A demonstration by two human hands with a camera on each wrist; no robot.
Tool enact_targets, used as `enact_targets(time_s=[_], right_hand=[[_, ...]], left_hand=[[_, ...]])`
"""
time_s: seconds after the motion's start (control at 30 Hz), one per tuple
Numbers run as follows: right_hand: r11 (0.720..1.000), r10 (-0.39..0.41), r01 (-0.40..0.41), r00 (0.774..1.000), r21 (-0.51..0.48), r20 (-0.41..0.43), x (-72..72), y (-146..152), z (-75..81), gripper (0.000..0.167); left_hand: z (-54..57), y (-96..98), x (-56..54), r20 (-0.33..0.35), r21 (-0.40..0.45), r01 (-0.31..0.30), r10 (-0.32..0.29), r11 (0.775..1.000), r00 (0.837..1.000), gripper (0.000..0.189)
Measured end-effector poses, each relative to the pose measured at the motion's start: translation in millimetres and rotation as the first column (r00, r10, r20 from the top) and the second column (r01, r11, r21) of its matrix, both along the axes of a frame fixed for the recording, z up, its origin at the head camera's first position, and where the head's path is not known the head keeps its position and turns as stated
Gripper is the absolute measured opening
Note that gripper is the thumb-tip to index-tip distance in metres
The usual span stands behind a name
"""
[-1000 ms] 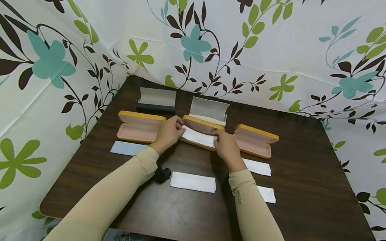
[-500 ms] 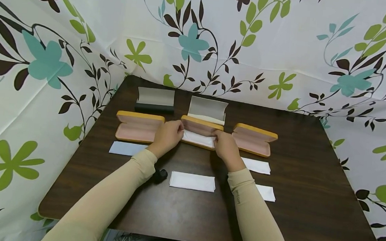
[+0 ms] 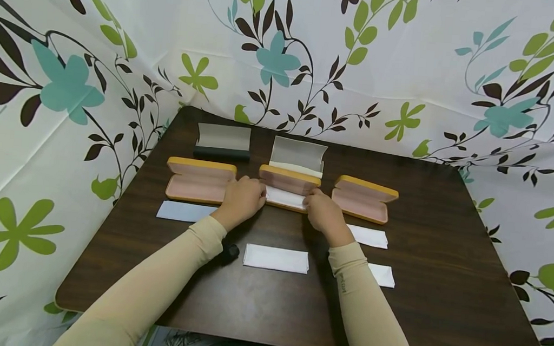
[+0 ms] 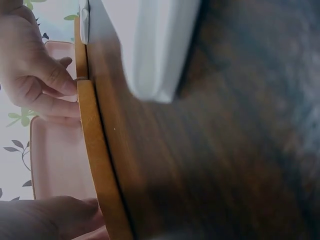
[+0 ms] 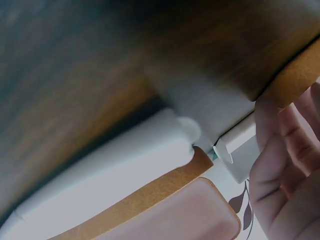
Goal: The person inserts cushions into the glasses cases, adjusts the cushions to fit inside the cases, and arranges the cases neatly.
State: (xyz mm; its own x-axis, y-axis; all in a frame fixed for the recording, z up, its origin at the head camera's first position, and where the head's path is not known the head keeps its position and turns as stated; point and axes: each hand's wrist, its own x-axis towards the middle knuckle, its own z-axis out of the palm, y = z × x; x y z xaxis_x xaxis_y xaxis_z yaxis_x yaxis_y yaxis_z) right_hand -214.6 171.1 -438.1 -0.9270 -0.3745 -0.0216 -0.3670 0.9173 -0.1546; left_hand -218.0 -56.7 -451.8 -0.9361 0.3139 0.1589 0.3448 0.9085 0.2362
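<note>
At the middle of the table [image 3: 271, 308], in the open middle case [image 3: 288, 181] of a row of three, we find the folded white cloth [image 3: 285, 197], lying lengthwise in the lower half with the raised lid behind it. We judge the cloth to be light, soft and limp, with nothing fragile about it; it probably bends or creases easily and may slide a little on the pink lining. Its two short ends look like the best places to take hold, since support at both should keep the folds together. The case seems stiff by comparison, with a firm rim to steady the fingers against. Our left hand [image 3: 242, 198] is at the left end of the case and our right hand [image 3: 325, 212] at the right end, both with bent fingers. In the left wrist view, our left thumb [image 4: 70, 216] lies against the inside of the front rim; in the right wrist view, our right fingers [image 5: 267, 120] are curled at the case's edge, with little spread between them. Both hands touch the case near the cloth's ends, but we cannot tell whether either one pinches the cloth or merely presses it, because the hands hide those ends.
</note>
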Motion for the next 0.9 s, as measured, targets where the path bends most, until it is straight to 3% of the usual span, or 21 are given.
enact_targets(time_s=[0.13, 0.43, 0.63, 0.8, 0.9], right_hand=[[0.998, 0.043, -0.043, 0.999, 0.038, 0.007, -0.9, 1.8, 2.1, 0.025], [0.997, 0.034, -0.034, 0.999, 0.065, 0.009, -0.5, 5.2, 1.9, 0.032], [1.0, 0.0, 0.004, 0.984, 0.025, -0.176, 4.5, 0.1, 17.2, 0.022], [0.998, -0.011, -0.013, 0.933, -0.066, -0.359, 2.7, -8.4, 32.2, 0.019], [0.997, -0.011, -0.018, 0.919, -0.07, -0.394, -4.3, -12.3, 34.0, 0.02]], left_hand=[[0.0, 0.0, 0.4, 0.017, -0.034, 0.014, -0.014, 0.999, 1.0, 0.011], [1.2, -3.3, 2.5, 0.043, -0.037, 0.047, -0.045, 0.998, 0.998, 0.007], [11.0, -4.7, 7.1, 0.033, -0.047, 0.084, -0.082, 0.995, 0.996, 0.011], [12.2, -4.7, 9.4, 0.055, -0.085, 0.117, -0.113, 0.989, 0.992, 0.008], [9.3, -5.0, 9.3, 0.043, -0.067, 0.137, -0.134, 0.988, 0.99, 0.01]])
